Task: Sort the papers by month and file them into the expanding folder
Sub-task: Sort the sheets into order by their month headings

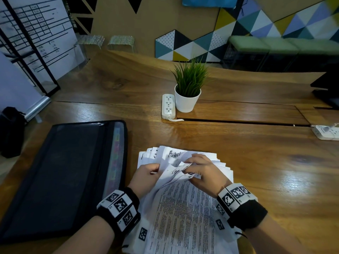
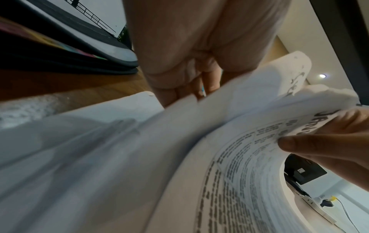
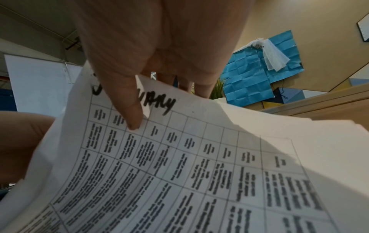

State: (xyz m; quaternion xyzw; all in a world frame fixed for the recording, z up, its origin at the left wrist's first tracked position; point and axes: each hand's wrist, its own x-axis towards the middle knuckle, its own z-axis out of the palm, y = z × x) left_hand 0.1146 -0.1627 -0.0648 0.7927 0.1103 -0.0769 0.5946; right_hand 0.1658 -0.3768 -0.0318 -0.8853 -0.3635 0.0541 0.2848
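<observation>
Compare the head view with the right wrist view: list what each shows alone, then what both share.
Head only: the folder lying zipped shut left of the papers, a power strip, the left hand's back, an "August" sheet.
Right wrist only: the handwritten "January" heading under the thumb, and the sheet's printed grid.
Both: the right hand pinching a sheet, and the plant.

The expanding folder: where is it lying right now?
In the head view the expanding folder lies flat on the wooden table, at the person's left, just beside the pile of papers and the left hand.
</observation>
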